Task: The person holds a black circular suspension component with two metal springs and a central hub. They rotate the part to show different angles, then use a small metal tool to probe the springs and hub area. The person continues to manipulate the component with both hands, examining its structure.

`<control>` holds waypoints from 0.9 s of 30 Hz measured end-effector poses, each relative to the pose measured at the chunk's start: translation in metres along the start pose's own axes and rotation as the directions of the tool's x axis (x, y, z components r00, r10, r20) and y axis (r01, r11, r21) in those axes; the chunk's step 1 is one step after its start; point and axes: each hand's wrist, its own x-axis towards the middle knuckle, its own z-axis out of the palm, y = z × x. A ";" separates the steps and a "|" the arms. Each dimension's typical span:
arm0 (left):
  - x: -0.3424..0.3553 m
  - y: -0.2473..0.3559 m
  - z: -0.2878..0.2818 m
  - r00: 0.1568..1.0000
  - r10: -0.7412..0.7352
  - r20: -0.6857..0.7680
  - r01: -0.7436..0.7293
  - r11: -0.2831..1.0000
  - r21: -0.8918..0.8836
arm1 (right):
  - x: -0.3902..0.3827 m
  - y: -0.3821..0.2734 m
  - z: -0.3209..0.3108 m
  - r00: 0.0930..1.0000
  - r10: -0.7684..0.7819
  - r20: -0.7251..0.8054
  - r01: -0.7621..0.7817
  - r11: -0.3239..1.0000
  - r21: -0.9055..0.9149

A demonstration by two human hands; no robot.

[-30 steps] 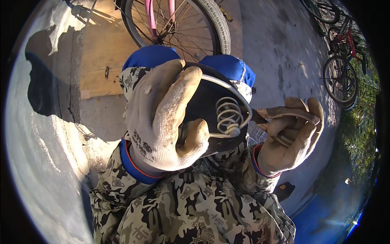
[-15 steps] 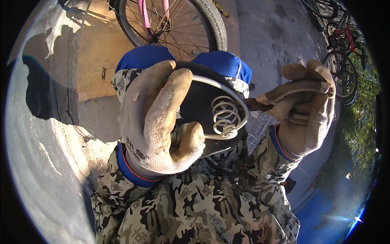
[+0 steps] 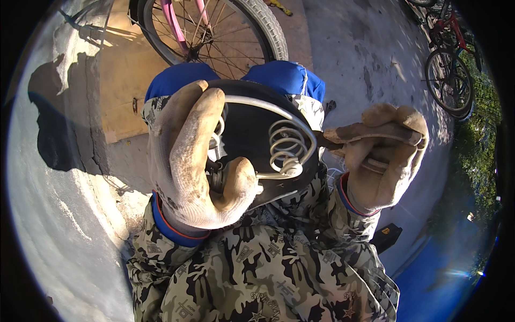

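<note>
A black bicycle saddle [image 3: 251, 126] rests upside down over my lap, its underside facing up. A pale bent wire frame [image 3: 298, 122] and a coil spring [image 3: 284, 147] show on it; a second coil is partly behind my left fingers. My left hand [image 3: 188, 155], in a soiled white-and-tan glove, is closed around the left part of the saddle's frame and clamp. My right hand [image 3: 383, 161], gloved alike, grips a rusty brown hand tool [image 3: 332, 140]. The tool's dark head meets the right side of the wire frame; its exact kind is mostly hidden by the glove.
A bicycle wheel [image 3: 276, 37] with a pink fork stands beyond my knees on a brown board [image 3: 119, 102]. A red bicycle [image 3: 450, 70] is at the far right. A black box-like thing [image 3: 386, 237] lies by my right elbow. A pale wall curves along the left.
Both hands and the saddle have shifted slightly left in view. My right hand sits a little lower, still holding the tool against the frame. More of the left coil shows.
</note>
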 end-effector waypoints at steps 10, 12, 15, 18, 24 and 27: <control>0.004 -0.004 0.005 0.999 0.017 -0.028 -0.017 1.000 -0.003 | 0.109 0.029 0.015 0.696 0.529 0.485 -0.581 0.812 -0.052; 0.003 -0.008 0.008 0.997 0.034 -0.074 -0.035 0.999 -0.020 | 0.110 0.030 0.018 0.699 0.510 0.500 -0.558 0.827 -0.064; 0.000 -0.011 0.008 0.995 0.037 -0.090 -0.039 0.999 -0.022 | 0.090 0.028 0.014 0.880 0.229 0.416 -0.266 0.963 0.034; 0.000 -0.009 0.006 0.997 0.044 -0.060 -0.044 0.999 -0.010 | 0.047 0.008 0.002 0.971 0.172 0.168 -0.173 0.985 -0.007; 0.002 -0.003 0.003 1.000 0.011 0.009 -0.010 0.999 -0.032 | -0.027 -0.002 0.013 0.969 0.013 -0.247 -0.036 0.995 -0.089; 0.003 -0.005 0.007 0.998 0.025 -0.065 -0.028 0.999 -0.033 | -0.037 0.002 0.017 0.951 -0.052 -0.305 0.035 0.998 -0.060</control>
